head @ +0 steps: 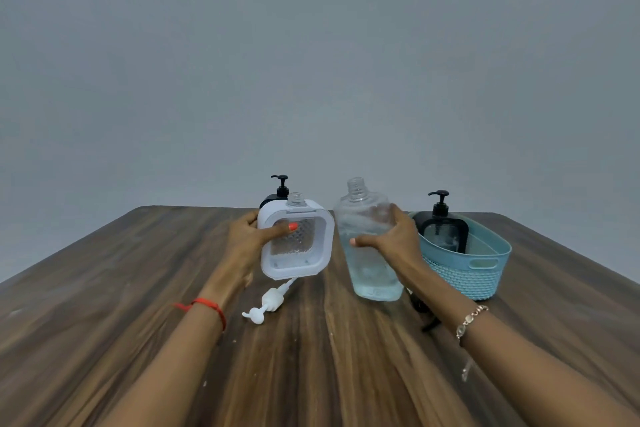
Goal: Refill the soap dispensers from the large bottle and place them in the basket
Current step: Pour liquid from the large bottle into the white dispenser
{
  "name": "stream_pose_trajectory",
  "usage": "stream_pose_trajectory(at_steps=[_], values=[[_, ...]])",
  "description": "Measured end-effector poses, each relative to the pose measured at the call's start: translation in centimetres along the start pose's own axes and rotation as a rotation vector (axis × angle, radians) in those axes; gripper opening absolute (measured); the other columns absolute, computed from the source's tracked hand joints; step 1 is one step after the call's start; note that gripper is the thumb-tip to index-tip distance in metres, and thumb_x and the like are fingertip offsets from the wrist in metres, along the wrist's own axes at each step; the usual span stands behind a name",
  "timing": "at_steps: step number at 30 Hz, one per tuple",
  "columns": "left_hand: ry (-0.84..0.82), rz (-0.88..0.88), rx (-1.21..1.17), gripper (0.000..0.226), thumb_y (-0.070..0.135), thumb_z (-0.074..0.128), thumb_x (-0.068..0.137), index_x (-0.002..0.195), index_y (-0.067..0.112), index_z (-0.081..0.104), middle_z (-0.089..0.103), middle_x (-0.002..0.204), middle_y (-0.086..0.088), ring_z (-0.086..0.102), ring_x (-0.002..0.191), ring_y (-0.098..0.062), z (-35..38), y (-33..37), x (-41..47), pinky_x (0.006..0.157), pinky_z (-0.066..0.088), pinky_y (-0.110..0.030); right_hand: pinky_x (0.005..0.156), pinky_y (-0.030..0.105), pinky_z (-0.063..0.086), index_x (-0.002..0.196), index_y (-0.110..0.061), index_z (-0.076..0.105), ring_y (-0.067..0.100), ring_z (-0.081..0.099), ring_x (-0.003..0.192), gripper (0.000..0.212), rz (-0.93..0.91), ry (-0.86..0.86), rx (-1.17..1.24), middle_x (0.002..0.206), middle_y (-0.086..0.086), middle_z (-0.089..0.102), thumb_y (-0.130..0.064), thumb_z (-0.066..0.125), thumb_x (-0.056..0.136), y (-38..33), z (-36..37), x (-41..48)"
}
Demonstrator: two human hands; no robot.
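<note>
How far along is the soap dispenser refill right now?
Looks done: one black dispenser, pump on, stands in the blue basket. In hand: the left hand holds the white dispenser, neck open; the right hand grips the uncapped large bottle. Left: pour, refit the white pump lying on the table, basket it, then handle the second black dispenser behind.

Dispenser in L hand: matt white plastic frame w/ clear knurled window. Large bottle in R hand: clear glossy plastic. Basket right of R hand: matt teal plastic, woven-look wall. Table under both: wood grain, smooth.
</note>
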State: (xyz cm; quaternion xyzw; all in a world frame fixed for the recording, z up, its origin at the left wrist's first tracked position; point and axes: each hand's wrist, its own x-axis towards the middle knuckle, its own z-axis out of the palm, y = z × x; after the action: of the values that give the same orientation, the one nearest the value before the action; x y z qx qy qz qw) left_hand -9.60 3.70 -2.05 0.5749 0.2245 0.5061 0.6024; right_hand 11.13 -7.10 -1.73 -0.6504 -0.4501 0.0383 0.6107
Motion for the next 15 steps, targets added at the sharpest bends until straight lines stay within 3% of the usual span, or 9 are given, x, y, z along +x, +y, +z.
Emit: stream_pose_trajectory(at_steps=[3,7,9,12,15], values=[[0.011,0.024,0.023,0.027,0.002,0.083,0.060,0.082,0.012,0.070,0.073,0.067,0.003,0.069,0.060,-0.012,0.8,0.2,-0.4,0.052,0.054,-0.022,0.064,0.017,0.047,0.104,-0.022,0.054,0.012,0.058,0.081,0.061,-0.139,0.028,-0.112,0.092,-0.005,0.060,-0.007,0.082,0.052,-2.1,-0.9,0.2],[0.068,0.046,0.082,0.038,0.006,0.085,0.059,0.093,0.010,0.069,0.072,0.084,-0.006,0.068,0.072,-0.020,1.8,0.6,-0.8,0.064,0.056,-0.031,0.075,0.040,0.051,0.114,-0.017,0.054,0.026,0.060,0.081,0.065,-0.298,0.059,-0.284,0.092,0.002,0.063,-0.003,0.076,0.055,-4.4,-1.8,0.4],[0.101,0.060,0.125,0.043,0.008,0.087,0.057,0.094,0.013,0.067,0.070,0.087,-0.006,0.067,0.075,-0.021,2.2,0.7,-0.9,0.063,0.054,-0.029,0.080,0.045,0.048,0.116,-0.018,0.054,0.028,0.059,0.085,0.063,-0.353,0.078,-0.361,0.095,0.003,0.063,-0.004,0.072,0.057,-4.9,-2.1,0.5],[0.142,0.084,0.168,0.045,0.010,0.088,0.054,0.092,0.017,0.066,0.069,0.084,0.000,0.066,0.072,-0.015,2.7,0.6,-1.2,0.057,0.051,-0.022,0.083,0.038,0.040,0.121,-0.019,0.054,0.027,0.057,0.092,0.063,-0.433,0.104,-0.506,0.099,0.003,0.063,-0.004,0.066,0.061,-5.2,-2.3,0.7],[0.163,0.090,0.192,0.050,0.011,0.089,0.053,0.096,0.016,0.066,0.068,0.084,0.004,0.065,0.070,-0.010,3.0,0.6,-1.3,0.053,0.048,-0.017,0.077,0.035,0.030,0.121,-0.017,0.054,0.029,0.055,0.090,0.063,-0.506,0.129,-0.608,0.098,0.005,0.064,-0.001,0.062,0.061,-5.1,-2.3,0.7]])
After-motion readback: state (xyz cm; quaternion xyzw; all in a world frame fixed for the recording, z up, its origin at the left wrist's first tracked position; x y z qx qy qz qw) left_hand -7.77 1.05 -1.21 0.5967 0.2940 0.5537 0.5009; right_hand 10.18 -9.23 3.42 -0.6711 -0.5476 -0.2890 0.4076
